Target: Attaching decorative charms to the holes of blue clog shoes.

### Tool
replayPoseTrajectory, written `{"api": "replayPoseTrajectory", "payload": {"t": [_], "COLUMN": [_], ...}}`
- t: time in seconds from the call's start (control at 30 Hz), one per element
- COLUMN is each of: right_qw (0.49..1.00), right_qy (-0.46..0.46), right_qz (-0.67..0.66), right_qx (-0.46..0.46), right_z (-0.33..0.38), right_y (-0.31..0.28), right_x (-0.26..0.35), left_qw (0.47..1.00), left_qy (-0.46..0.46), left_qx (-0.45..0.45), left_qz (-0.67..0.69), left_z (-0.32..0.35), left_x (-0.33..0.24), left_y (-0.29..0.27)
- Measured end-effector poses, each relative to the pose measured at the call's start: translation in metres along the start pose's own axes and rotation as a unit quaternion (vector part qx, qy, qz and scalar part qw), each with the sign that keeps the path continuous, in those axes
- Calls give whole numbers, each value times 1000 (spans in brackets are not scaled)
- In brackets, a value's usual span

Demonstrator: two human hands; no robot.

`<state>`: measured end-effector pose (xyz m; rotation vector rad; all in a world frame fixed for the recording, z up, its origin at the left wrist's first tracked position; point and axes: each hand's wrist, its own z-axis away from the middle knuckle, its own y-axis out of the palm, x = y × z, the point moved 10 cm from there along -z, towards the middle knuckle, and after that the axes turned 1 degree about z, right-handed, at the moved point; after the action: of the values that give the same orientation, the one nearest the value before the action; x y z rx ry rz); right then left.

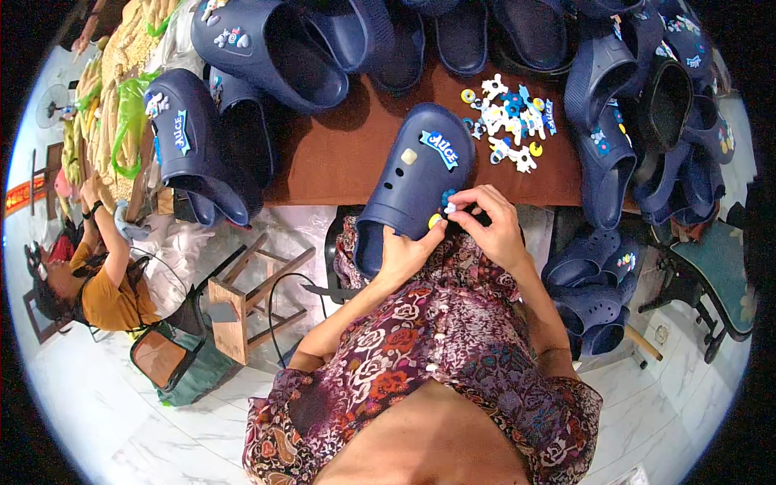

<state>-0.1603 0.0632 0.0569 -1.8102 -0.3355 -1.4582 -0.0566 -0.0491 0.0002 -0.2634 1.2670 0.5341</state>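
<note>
— Where is the clog (416,190) held?
— Over the table's (311,174) near edge, toe pointing away. Its right rim is gripped by the left hand (408,257), thumb outside, other fingers apparently inside (they are mostly hidden).
— And the right hand (499,225)?
— By it, a small white charm (450,208) is pinched between thumb and forefinger, close beside a blue charm (448,196) and a yellow charm (435,220).
— Which step is that?
— Charm fitting, it seems; a banner charm (440,151) is already seated. Whether the white one is cannot be told.
— What is called for next?
— Probably a firm push, with the clog braced from within.
</note>
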Motion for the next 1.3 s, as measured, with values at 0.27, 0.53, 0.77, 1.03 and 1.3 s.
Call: {"api": "replayPoseTrajectory", "payload": {"t": [0.27,0.53,0.77,1.03,1.3], "right_qw": [999,996,973,959,957], "right_qy": [15,40,149,126,116], "right_qz": [17,7,45,205,214], "right_qx": [-23,-74,-173,-151,-157], "right_z": [-18,-17,4,1,1], "right_y": [-2,-20,-43,-41,-41], "right_x": [11,-10,-67,-72,-72], "left_qw": [998,996,999,999,999], "left_qy": [-34,-55,-29,-44,-38], "left_qx": [37,29,6,-1,3], "left_qz": [31,60,31,-22,-11], "left_z": [-1,-1,-2,1,-5], "left_x": [6,11,6,13,4], "left_y": [2,-2,-1,-4,-1]}}
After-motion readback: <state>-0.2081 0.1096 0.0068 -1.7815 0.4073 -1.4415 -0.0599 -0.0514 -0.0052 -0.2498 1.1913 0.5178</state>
